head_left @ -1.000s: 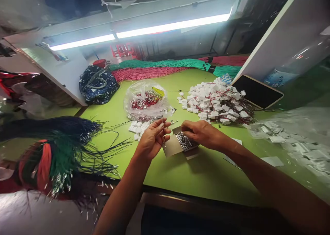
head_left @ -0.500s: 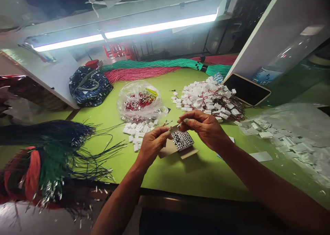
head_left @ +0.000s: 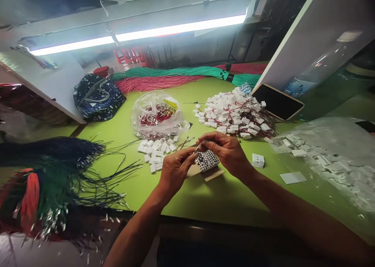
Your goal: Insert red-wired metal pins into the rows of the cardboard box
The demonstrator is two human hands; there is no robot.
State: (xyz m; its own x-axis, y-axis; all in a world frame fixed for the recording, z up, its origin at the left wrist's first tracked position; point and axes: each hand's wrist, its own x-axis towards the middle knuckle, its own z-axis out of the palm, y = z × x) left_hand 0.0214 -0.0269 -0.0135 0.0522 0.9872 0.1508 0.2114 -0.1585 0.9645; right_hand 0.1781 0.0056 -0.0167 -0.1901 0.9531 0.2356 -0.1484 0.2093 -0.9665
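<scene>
As fingers [head_left: 215,136] pinch it, a slim piece [head_left: 199,146] slants up rightward.

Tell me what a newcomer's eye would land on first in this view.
Probably the glaring tube light running across the top of the view, then the heap of white connectors right of centre on the green table. Front and centre, the left hand and right hand meet at a small shiny piece, by an open cardboard box.
</scene>
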